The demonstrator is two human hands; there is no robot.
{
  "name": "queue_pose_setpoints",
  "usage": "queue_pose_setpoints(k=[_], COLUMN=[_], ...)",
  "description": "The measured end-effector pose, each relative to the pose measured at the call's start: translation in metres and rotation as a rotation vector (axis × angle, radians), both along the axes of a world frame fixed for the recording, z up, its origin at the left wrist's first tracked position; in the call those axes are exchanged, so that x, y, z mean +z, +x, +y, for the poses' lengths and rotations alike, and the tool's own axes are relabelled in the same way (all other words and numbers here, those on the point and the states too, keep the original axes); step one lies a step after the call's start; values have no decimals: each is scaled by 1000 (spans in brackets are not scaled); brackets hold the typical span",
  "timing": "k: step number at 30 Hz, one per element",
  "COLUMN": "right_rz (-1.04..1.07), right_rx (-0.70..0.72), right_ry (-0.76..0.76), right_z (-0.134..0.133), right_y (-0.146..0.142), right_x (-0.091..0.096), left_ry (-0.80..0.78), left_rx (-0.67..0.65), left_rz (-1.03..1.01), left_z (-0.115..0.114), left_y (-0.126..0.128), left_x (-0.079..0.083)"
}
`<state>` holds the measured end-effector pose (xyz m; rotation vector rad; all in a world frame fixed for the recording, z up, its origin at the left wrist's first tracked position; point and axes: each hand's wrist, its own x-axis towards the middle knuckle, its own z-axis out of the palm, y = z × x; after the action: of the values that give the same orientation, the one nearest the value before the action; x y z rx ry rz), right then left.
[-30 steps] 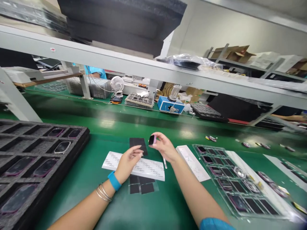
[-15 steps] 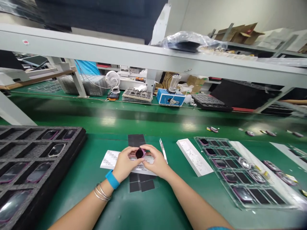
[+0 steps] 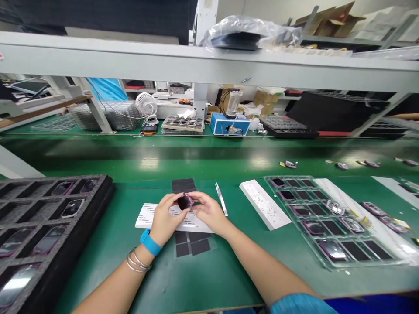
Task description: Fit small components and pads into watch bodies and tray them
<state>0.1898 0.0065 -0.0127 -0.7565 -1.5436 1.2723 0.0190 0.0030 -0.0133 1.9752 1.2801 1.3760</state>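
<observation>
In the head view, the left hand and right hand close on a small glossy dark rounded-square device with a pink rim, held between them above a white label sheet. Tweezers lie at two o'clock, a black foam tray at nine. The green counter runs beneath, under a grey shelf.

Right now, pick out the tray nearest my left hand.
The black foam tray, just left of your left hand; the clear plastic tray sits farther off, past the white strip.
</observation>
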Motion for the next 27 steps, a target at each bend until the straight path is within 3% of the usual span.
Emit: queue_pose_setpoints(k=[10, 18, 21, 23, 27], right_rz=[-46, -337, -410, -423, -448], right_rx=[-58, -312, -359, -372, -398], right_ry=[39, 287, 358, 372, 354], right_z=[1, 2, 4, 5, 5], right_y=[-1, 5, 7, 7, 8], right_x=[-2, -4, -5, -5, -5], left_ry=[20, 120, 186, 209, 20], left_rx=[50, 152, 302, 475, 889], left_rz=[102, 124, 129, 131, 176], left_z=[-1, 8, 16, 22, 36], left_y=[1, -5, -18, -33, -76], left_x=[2, 4, 11, 19, 48])
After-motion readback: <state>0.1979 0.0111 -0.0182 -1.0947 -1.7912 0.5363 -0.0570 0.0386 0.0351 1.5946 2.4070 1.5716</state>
